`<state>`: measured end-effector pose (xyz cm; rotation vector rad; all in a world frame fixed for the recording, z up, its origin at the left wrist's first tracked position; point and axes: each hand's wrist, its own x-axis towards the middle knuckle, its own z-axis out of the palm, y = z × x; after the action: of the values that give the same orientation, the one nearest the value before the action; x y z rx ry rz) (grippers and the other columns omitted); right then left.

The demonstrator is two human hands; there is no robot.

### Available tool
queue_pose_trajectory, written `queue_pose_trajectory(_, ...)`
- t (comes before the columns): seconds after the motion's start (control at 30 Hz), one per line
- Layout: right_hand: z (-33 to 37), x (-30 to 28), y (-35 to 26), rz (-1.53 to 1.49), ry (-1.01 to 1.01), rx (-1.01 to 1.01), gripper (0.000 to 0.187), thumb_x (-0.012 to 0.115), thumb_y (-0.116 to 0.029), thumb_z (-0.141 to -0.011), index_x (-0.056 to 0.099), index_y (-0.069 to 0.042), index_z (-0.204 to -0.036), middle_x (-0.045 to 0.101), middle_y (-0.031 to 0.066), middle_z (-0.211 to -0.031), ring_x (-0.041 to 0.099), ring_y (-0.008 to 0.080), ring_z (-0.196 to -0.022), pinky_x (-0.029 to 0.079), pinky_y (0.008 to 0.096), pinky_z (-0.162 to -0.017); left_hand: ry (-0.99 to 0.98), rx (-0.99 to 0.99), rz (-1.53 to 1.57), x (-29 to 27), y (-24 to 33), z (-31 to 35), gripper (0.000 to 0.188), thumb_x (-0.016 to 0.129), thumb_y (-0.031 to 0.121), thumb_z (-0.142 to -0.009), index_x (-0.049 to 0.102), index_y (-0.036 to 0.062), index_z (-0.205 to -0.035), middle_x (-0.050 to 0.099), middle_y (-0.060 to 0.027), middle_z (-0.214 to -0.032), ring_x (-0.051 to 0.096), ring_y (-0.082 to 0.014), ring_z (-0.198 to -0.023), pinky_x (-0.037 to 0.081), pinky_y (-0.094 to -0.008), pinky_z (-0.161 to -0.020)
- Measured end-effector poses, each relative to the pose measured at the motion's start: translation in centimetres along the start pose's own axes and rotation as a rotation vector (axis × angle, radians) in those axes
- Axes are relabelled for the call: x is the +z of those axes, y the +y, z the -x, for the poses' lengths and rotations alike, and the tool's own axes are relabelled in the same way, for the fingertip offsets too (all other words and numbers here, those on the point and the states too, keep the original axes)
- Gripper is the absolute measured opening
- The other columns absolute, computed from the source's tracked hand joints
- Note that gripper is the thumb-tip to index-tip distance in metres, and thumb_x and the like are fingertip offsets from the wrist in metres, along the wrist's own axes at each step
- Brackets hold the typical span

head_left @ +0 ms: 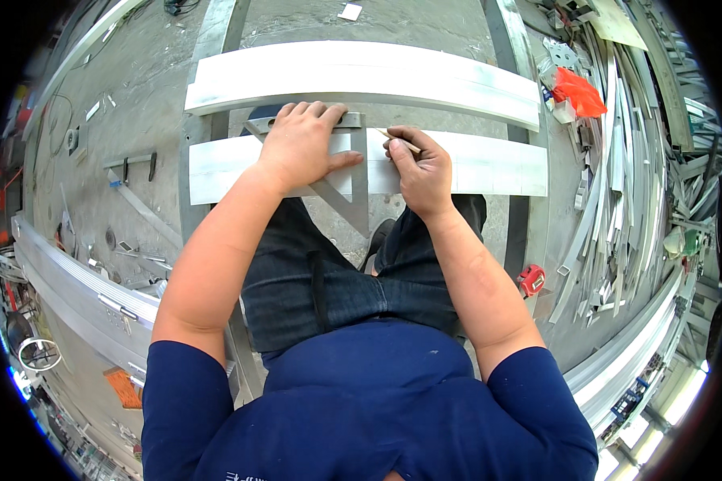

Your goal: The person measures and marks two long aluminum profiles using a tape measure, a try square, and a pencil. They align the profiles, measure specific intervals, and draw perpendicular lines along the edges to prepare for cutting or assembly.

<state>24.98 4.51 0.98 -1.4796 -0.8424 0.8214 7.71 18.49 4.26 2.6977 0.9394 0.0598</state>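
Note:
A grey metal triangle square (pixel 359 178) lies across the nearer white metal bar (pixel 481 164), its thick edge along the bar's far side and one corner jutting past the near side. My left hand (pixel 303 144) presses over the square, fingers bent across its far edge and thumb on the upright blade. Just right of that blade, my right hand (pixel 422 170) pinches a thin pencil (pixel 410 146) between thumb and fingers. The pencil's end points left toward the blade, above the bar. Whether it touches the bar I cannot tell.
A second white bar (pixel 361 72) lies beyond, parallel. Both rest on two metal rails (pixel 520 224). A red tape measure (pixel 531 280) sits by the right rail. Long metal offcuts (pixel 610 176) and a red bag (pixel 579 92) lie at right; a clamp (pixel 132 167) at left.

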Motion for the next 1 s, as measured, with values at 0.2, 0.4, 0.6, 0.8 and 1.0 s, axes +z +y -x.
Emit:
queue_pose_trajectory(0.2,0.0,0.2,-0.6,0.079,-0.002,0.011,0.020,0.067,-0.008,-0.098,0.073,0.003,-0.115,0.076,0.0111,-0.104,0.070,0.0155,-0.093,0.056,0.0288,-0.083,-0.029,0.003,0.008,0.1,-0.6,-0.6,0.067,0.067,0.056,-0.094,0.061,0.0094,-0.142,0.067,-0.0118,-0.122,0.059,-0.0300,-0.123,0.043,-0.0430,-0.110)
queue_pose_trajectory(0.4,0.0,0.0,-0.5,0.118,-0.003,-0.018,0.020,0.067,-0.007,-0.097,0.073,0.003,-0.113,0.076,0.0129,-0.104,0.072,0.0180,-0.094,0.056,0.0301,-0.084,0.010,0.007,0.019,0.4,-0.7,-0.4,0.066,0.067,0.055,-0.094,0.062,0.0103,-0.142,0.067,-0.0112,-0.120,0.059,-0.0293,-0.120,0.043,-0.0427,-0.109)
queue_pose_trajectory(0.6,0.1,0.0,-0.1,0.098,-0.017,-0.014,0.020,0.065,-0.008,-0.102,0.072,0.001,-0.119,0.075,0.0058,-0.100,0.066,0.0092,-0.090,0.053,0.0243,-0.083,-0.013,0.008,0.003,0.4,-0.6,-0.5,0.067,0.066,0.055,-0.096,0.059,0.0086,-0.144,0.065,-0.0126,-0.123,0.058,-0.0308,-0.123,0.039,-0.0461,-0.113)
queue_pose_trajectory(0.8,-0.1,0.2,-0.2,0.140,0.013,-0.027,0.019,0.067,-0.008,-0.098,0.073,0.001,-0.113,0.076,0.0134,-0.103,0.071,0.0183,-0.091,0.056,0.0305,-0.082,0.137,0.038,-0.088,1.9,0.1,1.1,0.072,0.064,0.055,-0.096,0.052,0.0081,-0.150,0.061,-0.0143,-0.134,0.053,-0.0323,-0.131,0.031,-0.0488,-0.120)
queue_pose_trajectory(1.0,-0.2,0.7,-0.8,0.223,-0.004,-0.093,0.018,0.068,-0.007,-0.097,0.074,0.001,-0.112,0.076,0.0150,-0.100,0.072,0.0209,-0.087,0.056,0.0319,-0.079,0.106,0.010,-0.066,1.5,0.4,1.1,0.075,0.065,0.057,-0.095,0.051,0.0097,-0.153,0.061,-0.0130,-0.136,0.052,-0.0308,-0.132,0.031,-0.0476,-0.120)
